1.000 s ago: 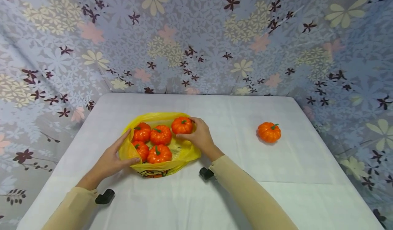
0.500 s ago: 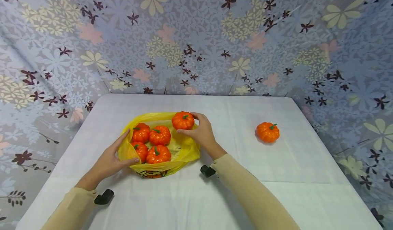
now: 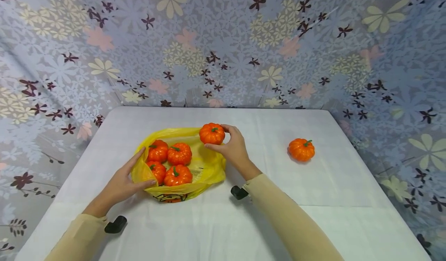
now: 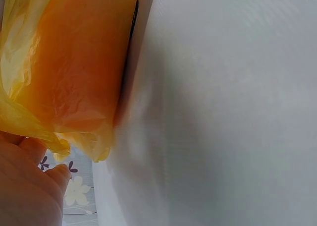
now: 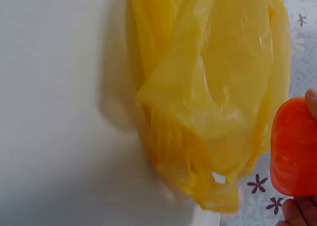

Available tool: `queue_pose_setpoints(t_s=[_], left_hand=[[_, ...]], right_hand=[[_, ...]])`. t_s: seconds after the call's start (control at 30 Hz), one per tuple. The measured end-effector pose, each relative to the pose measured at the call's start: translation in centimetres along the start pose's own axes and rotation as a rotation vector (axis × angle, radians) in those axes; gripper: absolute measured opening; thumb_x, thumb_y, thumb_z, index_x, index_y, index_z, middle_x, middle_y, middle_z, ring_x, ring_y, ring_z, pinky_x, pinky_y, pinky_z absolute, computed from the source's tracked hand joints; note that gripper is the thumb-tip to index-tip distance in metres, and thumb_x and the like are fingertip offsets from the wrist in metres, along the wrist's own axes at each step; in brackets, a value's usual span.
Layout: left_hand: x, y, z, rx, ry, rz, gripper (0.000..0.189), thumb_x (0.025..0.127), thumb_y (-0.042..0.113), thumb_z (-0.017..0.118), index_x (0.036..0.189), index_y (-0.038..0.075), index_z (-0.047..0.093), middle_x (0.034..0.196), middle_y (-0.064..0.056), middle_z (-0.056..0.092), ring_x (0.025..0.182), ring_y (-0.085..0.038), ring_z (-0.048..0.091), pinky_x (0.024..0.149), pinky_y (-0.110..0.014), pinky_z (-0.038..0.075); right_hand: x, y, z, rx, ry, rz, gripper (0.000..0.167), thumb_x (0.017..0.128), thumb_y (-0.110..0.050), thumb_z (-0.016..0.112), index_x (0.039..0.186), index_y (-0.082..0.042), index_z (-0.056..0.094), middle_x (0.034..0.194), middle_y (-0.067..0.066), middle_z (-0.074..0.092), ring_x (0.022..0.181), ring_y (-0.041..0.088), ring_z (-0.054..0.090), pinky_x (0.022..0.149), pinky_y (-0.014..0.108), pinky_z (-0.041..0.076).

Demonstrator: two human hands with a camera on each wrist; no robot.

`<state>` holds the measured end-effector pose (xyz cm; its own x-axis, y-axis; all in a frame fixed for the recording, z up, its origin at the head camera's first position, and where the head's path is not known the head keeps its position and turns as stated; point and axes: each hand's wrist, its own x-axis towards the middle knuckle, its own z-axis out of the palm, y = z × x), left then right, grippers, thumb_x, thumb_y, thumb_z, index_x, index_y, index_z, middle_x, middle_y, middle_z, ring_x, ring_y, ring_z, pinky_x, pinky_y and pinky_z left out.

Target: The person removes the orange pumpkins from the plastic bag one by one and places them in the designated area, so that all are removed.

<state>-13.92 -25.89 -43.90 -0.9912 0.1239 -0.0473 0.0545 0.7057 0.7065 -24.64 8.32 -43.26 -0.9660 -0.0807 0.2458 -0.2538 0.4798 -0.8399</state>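
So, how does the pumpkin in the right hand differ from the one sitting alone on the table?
The held pumpkin is raised off the table, gripped by the right hand; the lone pumpkin rests on the table, untouched. The held pumpkin is by the far right edge of the yellow bag, while the lone pumpkin sits well apart from the bag, farther right. Both are orange and ribbed, with a green stem.

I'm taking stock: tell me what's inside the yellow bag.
Four orange pumpkins are visible inside the yellow bag; the right hand holds a fifth pumpkin. Whatever lies beneath the four is covered.
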Motion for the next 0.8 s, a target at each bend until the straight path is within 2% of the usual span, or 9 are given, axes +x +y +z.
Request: queue_pose_setpoints(t_s=[0.13,0.43,0.67,0.8], left_hand=[[0.1,-0.3,0.0,-0.004,-0.004,0.005,0.111,0.080,0.048,0.083,0.164,0.025,0.013,0.161,-0.027,0.023,0.141,-0.057,0.024,0.105,-0.077,0.024],[0.2,-0.4,-0.1,-0.016,-0.005,0.018,0.111,0.081,0.046,0.083,0.164,0.025,0.013,0.161,-0.027,0.022,0.141,-0.057,0.024,0.105,-0.078,0.023],[0.1,-0.4,-0.3,-0.001,-0.010,0.013,0.112,0.080,0.047,0.084,0.164,0.025,0.012,0.161,-0.028,0.022,0.141,-0.058,0.023,0.105,-0.078,0.023],[0.1,-0.3,-0.3,-0.001,-0.016,0.005,0.112,0.081,0.046,0.083,0.164,0.025,0.011,0.161,-0.029,0.021,0.140,-0.059,0.023,0.104,-0.079,0.024]], right_hand=[[0.1,0.4,-0.7,-0.038,0.025,0.029,0.085,0.070,-0.043,0.093,0.139,-0.008,0.056,0.134,0.006,0.056,0.124,0.025,0.050,0.109,0.043,0.042],[-0.5,2.0,-2.9,-0.046,0.073,0.070,0.087,0.071,-0.044,0.092,0.140,-0.008,0.055,0.135,0.006,0.055,0.124,0.024,0.049,0.109,0.046,0.041],[-1.4,4.0,-5.0,-0.011,0.121,0.093,0.085,0.070,-0.041,0.093,0.138,-0.007,0.056,0.133,0.009,0.055,0.128,0.034,0.048,0.109,0.050,0.039],[-1.8,5.0,-5.9,-0.035,0.135,0.120,0.086,0.070,-0.043,0.093,0.138,-0.007,0.056,0.134,0.011,0.055,0.128,0.034,0.048,0.109,0.050,0.040]])
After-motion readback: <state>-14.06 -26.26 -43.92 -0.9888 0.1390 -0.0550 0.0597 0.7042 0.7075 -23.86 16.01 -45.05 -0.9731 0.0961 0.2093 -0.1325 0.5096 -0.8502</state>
